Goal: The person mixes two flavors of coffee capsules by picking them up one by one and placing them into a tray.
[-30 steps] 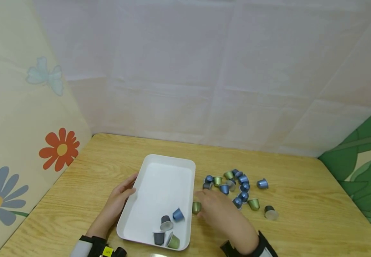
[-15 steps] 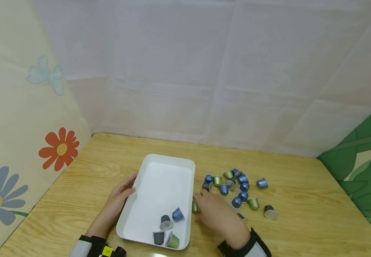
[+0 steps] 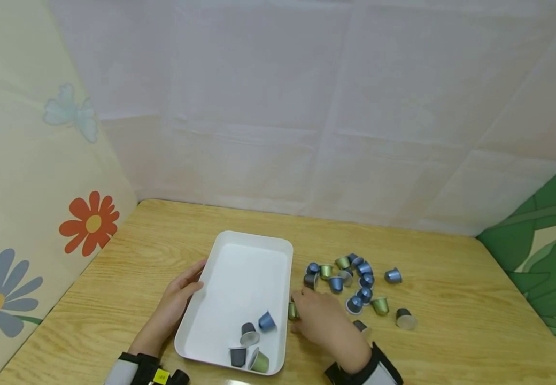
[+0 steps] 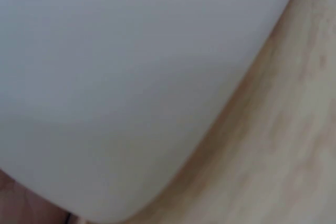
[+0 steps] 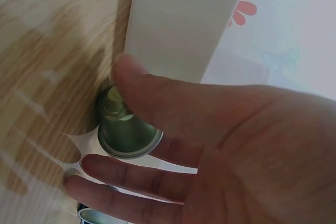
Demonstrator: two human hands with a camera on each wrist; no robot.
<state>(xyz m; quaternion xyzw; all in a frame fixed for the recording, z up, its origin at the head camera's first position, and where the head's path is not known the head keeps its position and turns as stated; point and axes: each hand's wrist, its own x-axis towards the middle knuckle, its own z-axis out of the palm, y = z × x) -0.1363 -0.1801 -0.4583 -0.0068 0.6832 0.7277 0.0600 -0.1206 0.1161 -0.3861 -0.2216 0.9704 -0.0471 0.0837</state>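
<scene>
Right hand [image 3: 318,315] has a green capsule [image 3: 292,311] pinched between thumb and fingers, just off the white tray's [image 3: 244,272] right edge, a bit below center frame. Can't tell if the capsule touches the tray. In the right wrist view the other fingers stretch out to the lower left. Left hand [image 3: 179,297] is loose, thumb and finger spread apart against the tray's left edge.

Four capsules sit in the lower part of the tray: one blue [image 3: 267,321], two grey [image 3: 238,357], one green [image 3: 260,361]. Right of center there's a messy cluster, mostly blue capsules [image 3: 366,280], plus a lone blue one [image 3: 393,275] further right. All on a wood-grain table [image 3: 162,235].
</scene>
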